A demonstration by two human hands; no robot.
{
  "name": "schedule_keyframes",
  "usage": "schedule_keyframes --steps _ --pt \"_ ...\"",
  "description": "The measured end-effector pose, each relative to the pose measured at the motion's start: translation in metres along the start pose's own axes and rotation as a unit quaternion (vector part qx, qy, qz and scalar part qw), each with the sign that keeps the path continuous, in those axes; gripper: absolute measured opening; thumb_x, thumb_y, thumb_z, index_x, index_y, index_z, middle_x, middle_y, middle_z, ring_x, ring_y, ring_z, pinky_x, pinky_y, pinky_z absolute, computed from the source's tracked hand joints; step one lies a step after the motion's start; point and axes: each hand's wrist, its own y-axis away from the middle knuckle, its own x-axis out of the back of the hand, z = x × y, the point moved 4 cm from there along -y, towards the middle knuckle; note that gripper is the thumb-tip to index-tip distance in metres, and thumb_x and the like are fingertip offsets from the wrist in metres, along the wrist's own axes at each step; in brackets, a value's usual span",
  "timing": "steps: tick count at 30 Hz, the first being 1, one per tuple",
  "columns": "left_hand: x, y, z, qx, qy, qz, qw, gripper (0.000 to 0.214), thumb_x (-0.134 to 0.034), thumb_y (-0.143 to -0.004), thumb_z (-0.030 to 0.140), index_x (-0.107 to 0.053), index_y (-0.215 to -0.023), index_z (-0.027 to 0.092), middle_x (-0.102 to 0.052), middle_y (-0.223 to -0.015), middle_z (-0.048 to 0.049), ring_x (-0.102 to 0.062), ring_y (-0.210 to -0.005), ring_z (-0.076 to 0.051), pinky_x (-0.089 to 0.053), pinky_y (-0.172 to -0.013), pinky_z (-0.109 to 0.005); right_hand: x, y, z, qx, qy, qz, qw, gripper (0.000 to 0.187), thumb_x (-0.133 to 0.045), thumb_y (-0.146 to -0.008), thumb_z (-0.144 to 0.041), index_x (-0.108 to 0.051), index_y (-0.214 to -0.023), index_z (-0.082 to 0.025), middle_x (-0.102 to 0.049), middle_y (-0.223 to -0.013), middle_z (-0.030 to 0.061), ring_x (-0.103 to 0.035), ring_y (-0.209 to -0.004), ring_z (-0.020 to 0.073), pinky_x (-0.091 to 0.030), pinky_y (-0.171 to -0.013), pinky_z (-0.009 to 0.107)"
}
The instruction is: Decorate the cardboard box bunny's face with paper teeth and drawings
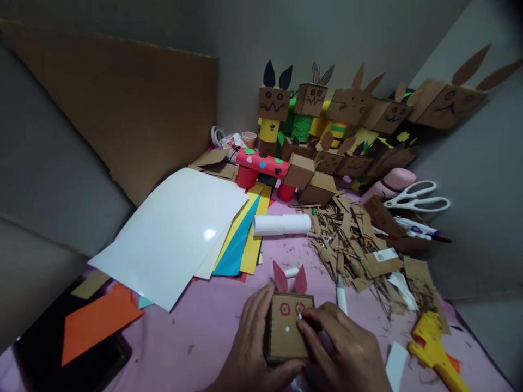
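Note:
My left hand is closed around the left side of a small cardboard box, its thumb along the bottom edge. Two pointed red ears stand on the box, and two red ring eyes are drawn on its front. One small white dot sits below the eyes. Thumb and forefinger of my right hand pinch a tiny white piece against the box front by the right eye. Behind the ears lies a short white roll, partly hidden. To the right is a white marker with a red tip.
White sheets and coloured paper lie left, with an orange sheet nearer. A white paper tube lies ahead. Cardboard scraps, scissors and a yellow glue gun are right. Several cardboard animal figures stand behind.

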Motion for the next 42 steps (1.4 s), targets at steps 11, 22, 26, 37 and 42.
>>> schedule_keyframes --steps 11,22,26,37,42 --pt "0.001 0.0 -0.001 -0.007 -0.003 0.001 1.0 0.089 -0.062 -0.081 0.056 -0.012 -0.149 0.03 -0.041 -0.142 -0.0195 -0.043 -0.129 -0.043 -0.04 -0.1 -0.068 -0.007 0.001 -0.008 -0.004 0.073 -0.015 0.997 0.028 -0.036 -0.096 -0.017 -0.063 -0.097 -0.018 -0.073 -0.083 0.0059 -0.07 -0.066 0.0165 -0.05 -0.056 0.025" --pt "-0.001 -0.002 0.0 -0.014 -0.011 0.004 1.0 0.086 -0.054 -0.083 0.062 -0.011 -0.149 0.029 -0.042 -0.139 -0.0205 -0.045 -0.127 -0.043 -0.041 -0.1 -0.066 -0.002 -0.006 0.001 -0.065 -0.067 0.046 0.995 0.016 -0.042 -0.096 -0.018 -0.058 -0.097 -0.021 -0.069 -0.077 0.0024 -0.071 -0.068 0.0142 -0.052 -0.058 0.021" --pt "-0.001 0.0 -0.002 -0.016 -0.014 0.015 1.0 0.087 -0.055 -0.082 0.064 -0.013 -0.149 0.028 -0.043 -0.139 -0.0208 -0.047 -0.125 -0.043 -0.042 -0.1 -0.066 -0.004 -0.009 0.003 -0.018 -0.043 0.053 0.998 0.014 -0.045 -0.095 -0.016 -0.058 -0.098 -0.02 -0.071 -0.078 0.0031 -0.072 -0.067 0.0144 -0.053 -0.058 0.021" --pt "-0.001 0.0 0.0 -0.018 -0.02 0.002 1.0 0.084 -0.047 -0.084 0.066 -0.008 -0.149 0.029 -0.04 -0.139 -0.0225 -0.045 -0.126 -0.046 -0.042 -0.096 -0.071 -0.002 -0.007 0.001 0.026 0.013 0.043 0.999 0.016 -0.045 -0.096 -0.018 -0.06 -0.099 -0.02 -0.073 -0.078 0.0042 -0.072 -0.067 0.0161 -0.053 -0.057 0.023" --pt "0.0 0.0 -0.001 -0.019 -0.022 -0.003 1.0 0.085 -0.048 -0.084 0.065 -0.008 -0.149 0.028 -0.041 -0.139 -0.023 -0.045 -0.126 -0.046 -0.042 -0.096 -0.071 -0.002 -0.006 0.0 0.028 -0.014 0.031 0.999 0.016 -0.047 -0.094 -0.015 -0.061 -0.1 -0.019 -0.072 -0.076 0.0035 -0.071 -0.063 0.0148 -0.054 -0.057 0.022"
